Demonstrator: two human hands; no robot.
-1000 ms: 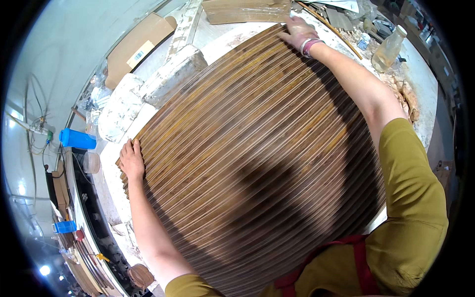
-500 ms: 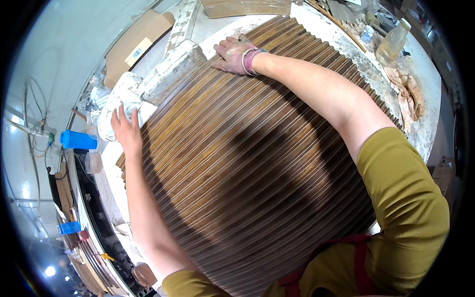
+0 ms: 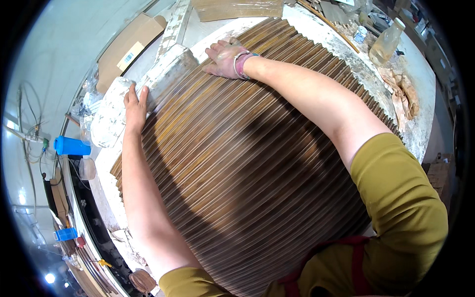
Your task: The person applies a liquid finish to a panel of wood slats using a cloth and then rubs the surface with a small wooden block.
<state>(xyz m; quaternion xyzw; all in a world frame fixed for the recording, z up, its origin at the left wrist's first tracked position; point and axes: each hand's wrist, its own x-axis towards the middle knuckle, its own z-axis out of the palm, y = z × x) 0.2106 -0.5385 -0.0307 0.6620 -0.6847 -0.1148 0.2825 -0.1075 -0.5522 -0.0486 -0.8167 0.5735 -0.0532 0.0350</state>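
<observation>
Long brown strips [image 3: 213, 163], lying side by side with stepped ends, form a wide ribbed sheet across the table before me. My right hand [image 3: 228, 58], in a stained pinkish glove with a band at the wrist, rests flat on the far strips, its fingers spread. At the far left edge of the sheet is my bare left hand [image 3: 136, 110], with two digits raised and apart; its other fingers are hidden. Just beyond that hand lie a white wrapped bundle [image 3: 110, 116] and a whitish, smeared block [image 3: 170, 67].
The table [image 3: 420, 99] has a pale, stained top. At the right stand a cloudy bottle [image 3: 386, 43] and a small white-and-blue container [image 3: 360, 34], near crumpled brown paper [image 3: 403, 91]. Cardboard [image 3: 131, 47] leans at the far left, and a blue cup [image 3: 72, 146] sits left of the table.
My left hand has slid farther away along the sheet's left edge and its fingers are less spread. My right hand stays on the far strips. The whole view has shifted slightly.
</observation>
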